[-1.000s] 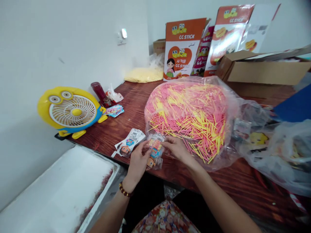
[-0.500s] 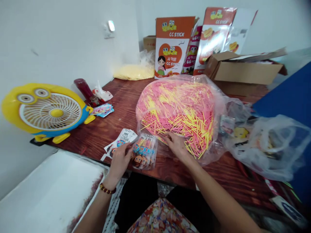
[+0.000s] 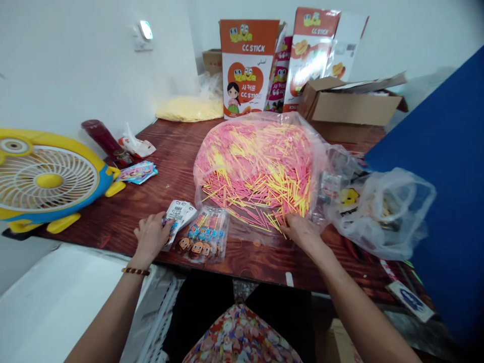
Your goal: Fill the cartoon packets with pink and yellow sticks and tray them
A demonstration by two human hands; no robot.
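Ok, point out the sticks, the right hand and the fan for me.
Sticks (image 3: 260, 177): head view, on the middle of the heap.
Right hand (image 3: 302, 233): head view, on the back of the hand.
Fan (image 3: 49, 180): head view, on the yellow hub.

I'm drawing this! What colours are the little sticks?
The sticks are pink and yellow, best in the head view.

- Tabletop (image 3: 174, 151): wood-grained, slightly glossy
- Sack (image 3: 316, 143): thin, clear, shiny plastic
- Filled packets (image 3: 206, 234): glossy transparent plastic
- Fan (image 3: 49, 180): smooth, shiny plastic
- Open carton (image 3: 351, 108): matt brown cardboard
- Carrier bag (image 3: 408, 196): crinkled, translucent plastic
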